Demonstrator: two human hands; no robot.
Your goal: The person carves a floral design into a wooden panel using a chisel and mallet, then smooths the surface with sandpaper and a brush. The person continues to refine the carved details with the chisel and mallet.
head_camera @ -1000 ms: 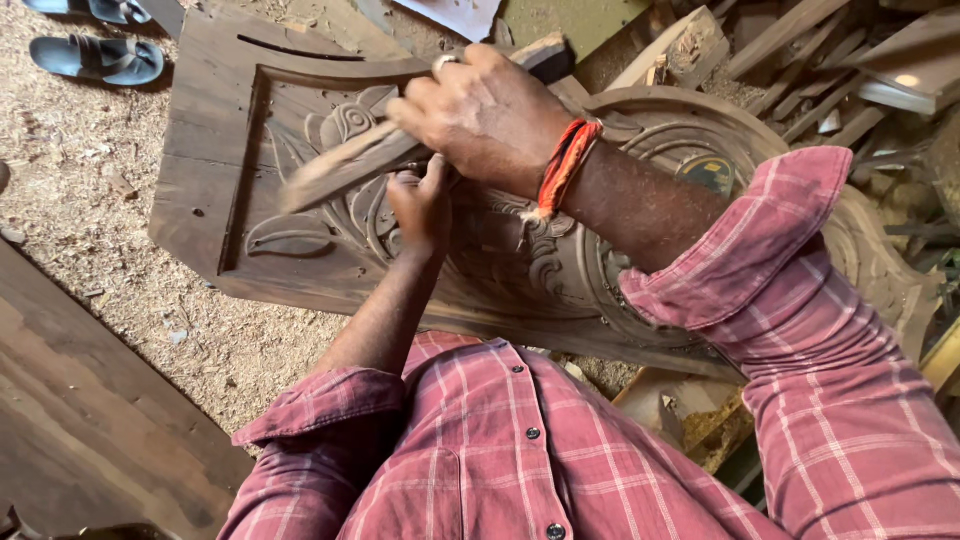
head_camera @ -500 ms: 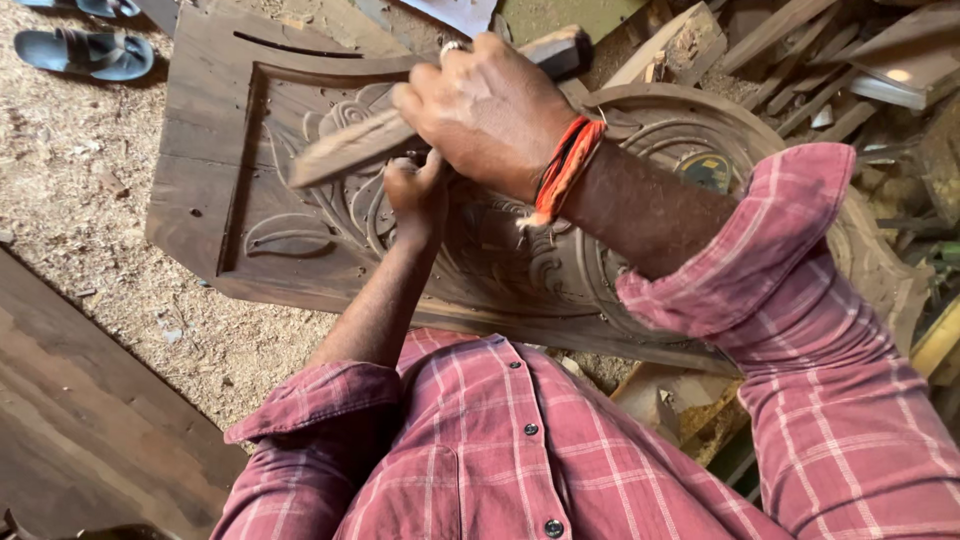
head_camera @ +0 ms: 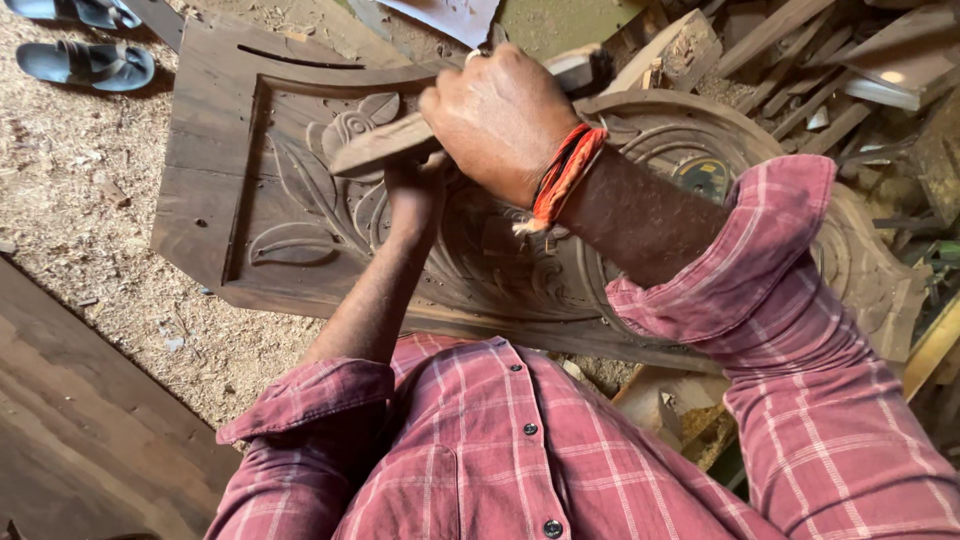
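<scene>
Red-checked shirt (head_camera: 520, 440), orange wristband (head_camera: 562, 175), brown panel (head_camera: 215, 170).

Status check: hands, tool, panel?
Right hand gripping wooden mallet, raised above the work. Left hand down on carved wood panel, its tool hidden. Sawdust around panel; nothing blocking.

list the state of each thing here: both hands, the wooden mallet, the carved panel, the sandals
right hand: closed around the wooden mallet, raised over the panel
wooden mallet: held roughly level, above the left hand
left hand: fisted low on the carving; any tool in it is hidden
carved panel: lying flat, floral relief partly cut
sandals: lying on sawdust, not worn
</scene>
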